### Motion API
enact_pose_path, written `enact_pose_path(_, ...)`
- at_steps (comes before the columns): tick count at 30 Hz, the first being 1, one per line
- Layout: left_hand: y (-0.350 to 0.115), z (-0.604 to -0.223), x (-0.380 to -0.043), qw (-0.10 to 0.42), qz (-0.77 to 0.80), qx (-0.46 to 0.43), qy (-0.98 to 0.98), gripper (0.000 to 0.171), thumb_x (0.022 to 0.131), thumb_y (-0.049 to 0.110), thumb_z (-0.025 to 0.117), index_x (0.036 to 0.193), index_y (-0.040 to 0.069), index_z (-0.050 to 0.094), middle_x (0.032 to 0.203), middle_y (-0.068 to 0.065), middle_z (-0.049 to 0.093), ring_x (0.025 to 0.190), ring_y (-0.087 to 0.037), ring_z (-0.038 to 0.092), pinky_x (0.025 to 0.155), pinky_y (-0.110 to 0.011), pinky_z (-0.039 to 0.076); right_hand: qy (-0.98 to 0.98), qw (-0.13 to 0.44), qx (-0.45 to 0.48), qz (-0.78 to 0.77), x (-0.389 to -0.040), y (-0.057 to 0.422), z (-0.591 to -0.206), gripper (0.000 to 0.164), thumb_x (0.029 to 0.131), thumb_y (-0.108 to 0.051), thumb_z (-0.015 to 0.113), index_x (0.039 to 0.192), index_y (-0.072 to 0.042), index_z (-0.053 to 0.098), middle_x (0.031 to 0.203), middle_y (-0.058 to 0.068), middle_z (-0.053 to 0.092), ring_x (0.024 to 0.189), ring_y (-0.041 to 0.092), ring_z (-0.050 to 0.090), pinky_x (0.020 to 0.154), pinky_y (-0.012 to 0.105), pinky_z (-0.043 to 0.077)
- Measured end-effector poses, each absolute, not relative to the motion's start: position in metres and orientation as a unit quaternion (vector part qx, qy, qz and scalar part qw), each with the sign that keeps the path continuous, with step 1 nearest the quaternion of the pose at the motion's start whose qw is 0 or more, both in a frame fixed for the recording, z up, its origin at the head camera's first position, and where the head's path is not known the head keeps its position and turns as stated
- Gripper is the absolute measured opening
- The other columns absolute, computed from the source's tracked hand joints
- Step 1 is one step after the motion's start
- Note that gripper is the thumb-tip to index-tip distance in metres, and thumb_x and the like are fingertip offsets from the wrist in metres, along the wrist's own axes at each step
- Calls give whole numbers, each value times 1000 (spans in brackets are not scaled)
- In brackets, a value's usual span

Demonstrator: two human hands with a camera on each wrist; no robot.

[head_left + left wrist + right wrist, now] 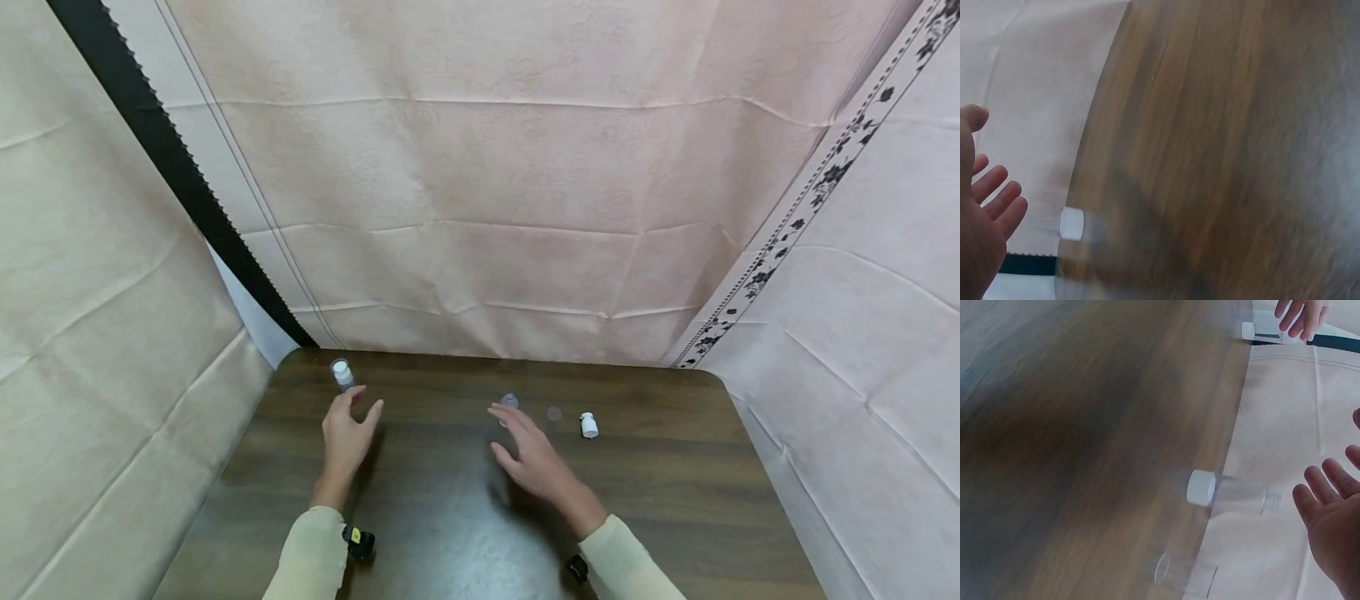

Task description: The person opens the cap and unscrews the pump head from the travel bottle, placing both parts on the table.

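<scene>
Over the far left of the table, my left hand (348, 437) has thumb and fingers spread and holds nothing. Just beyond its fingertips is a clear container with a white cap-like piece (342, 372). In the left wrist view that white piece (1072, 224) sits close to the far edge. My right hand (534, 458) is spread too, nothing in it, its fingertips overlapping a clear bottle (509, 400) in the head view. From the right wrist, this bottle shows a bare threaded neck (1272, 502), with a white cap (1201, 487) by its base. Beside it stands a clear cylinder (1186, 575).
A small white bottle (589, 426) stands right of the clear pieces. The dark wooden table (435, 500) ends at a hanging pale cloth (465, 208), with more cloth on both sides. Black bands (356, 542) circle the cuffs.
</scene>
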State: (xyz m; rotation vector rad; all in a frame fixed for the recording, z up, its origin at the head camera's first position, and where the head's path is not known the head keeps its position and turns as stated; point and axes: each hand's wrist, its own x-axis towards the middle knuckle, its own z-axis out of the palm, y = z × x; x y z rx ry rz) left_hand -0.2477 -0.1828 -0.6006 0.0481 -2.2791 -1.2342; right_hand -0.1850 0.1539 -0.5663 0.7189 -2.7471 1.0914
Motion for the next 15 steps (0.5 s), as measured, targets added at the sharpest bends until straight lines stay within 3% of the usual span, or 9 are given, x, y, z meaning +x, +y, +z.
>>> enact_pose_path(5, -194, -605, -250, 290, -452, 57, -841, 36, 87, 11, 83, 115, -5, 68, 110, -26, 67, 100, -44, 64, 85, -40, 49, -900, 20, 233, 367, -190, 141, -568, 56, 105, -25, 61, 157, -18, 41, 164, 7, 40, 152, 26, 37, 118, 54, 39)
enact_pose_path(9, -201, -610, -254, 287, -451, 98, -840, 37, 88, 12, 80, 117, -5, 65, 114, -26, 63, 102, -42, 62, 81, -28, 44, -898, 8, 237, 372, -192, 132, -572, 57, 105, -24, 61, 157, -19, 40, 164, 7, 39, 151, 26, 37, 117, 54, 39)
enact_pose_path(11, -205, -613, -258, 282, -449, 116, -840, 40, 89, 14, 80, 117, -6, 62, 116, -27, 60, 104, -42, 59, 82, -30, 44, -898, 3, 241, 369, -194, 128, -574, 57, 105, -25, 60, 158, -19, 40, 165, 6, 38, 152, 26, 37, 118, 53, 39)
enact_pose_path(15, -215, -615, -267, 254, -459, 139, -840, 51, 88, 16, 81, 124, -7, 55, 123, -28, 55, 112, -44, 56, 94, -46, 48, -898, -5, 244, 365, -197, 119, -577, 57, 106, -28, 59, 159, -19, 39, 166, 5, 37, 152, 26, 36, 118, 53, 39)
